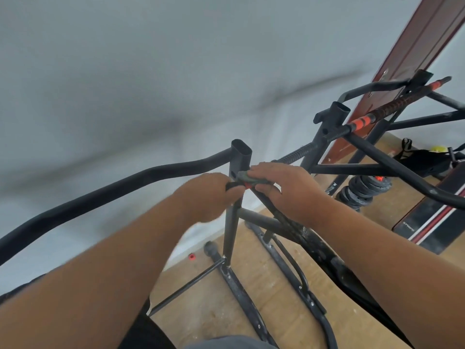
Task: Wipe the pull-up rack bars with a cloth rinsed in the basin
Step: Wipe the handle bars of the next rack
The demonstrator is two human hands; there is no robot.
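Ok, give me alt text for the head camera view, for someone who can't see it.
Seen from above, a right hand presses a grey cloth against a black pull-up rack upright, while the left hand grips beside it. Stacked weight plates sit on the wooden floor beyond.

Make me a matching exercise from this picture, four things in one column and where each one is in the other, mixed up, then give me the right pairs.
Things:
1. cloth
2. weight plates
3. small red object
4. left hand

Places:
A. stacked on the floor right of the rack, under its right bars
B. on the floor by the wall, left of the rack's foot
C. under the right hand, pressed on a bar by the upright post
D. gripping the frame just left of the upright post

Pairs: 1-C, 2-A, 3-B, 4-D
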